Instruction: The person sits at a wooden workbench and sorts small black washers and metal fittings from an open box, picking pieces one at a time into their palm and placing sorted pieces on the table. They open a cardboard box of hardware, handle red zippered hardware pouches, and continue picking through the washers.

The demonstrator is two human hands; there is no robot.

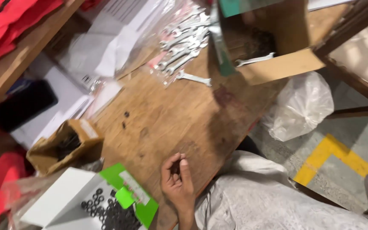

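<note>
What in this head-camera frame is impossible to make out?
- Whatever the left hand pinches: curled fingers hide it.
- Right hand: out of frame.
- Contents of the cardboard box: dark and blurred behind a spanner.
- White box of black rings: cut by the bottom edge.

Workshop packing bench: worn wooden table [171, 123], bagged spanners [184, 47], box of washers [107, 208].

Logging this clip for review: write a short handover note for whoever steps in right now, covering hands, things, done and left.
Left hand: curled on the wooden table, fingertips pinched together; anything held is too small to tell.
Right hand: out of view.
Open white box of black rings lies beside the left hand; small cardboard box further left.
Bagged spanners at the far side, one loose spanner, one in the cardboard box.
Done and left: cannot tell.
</note>
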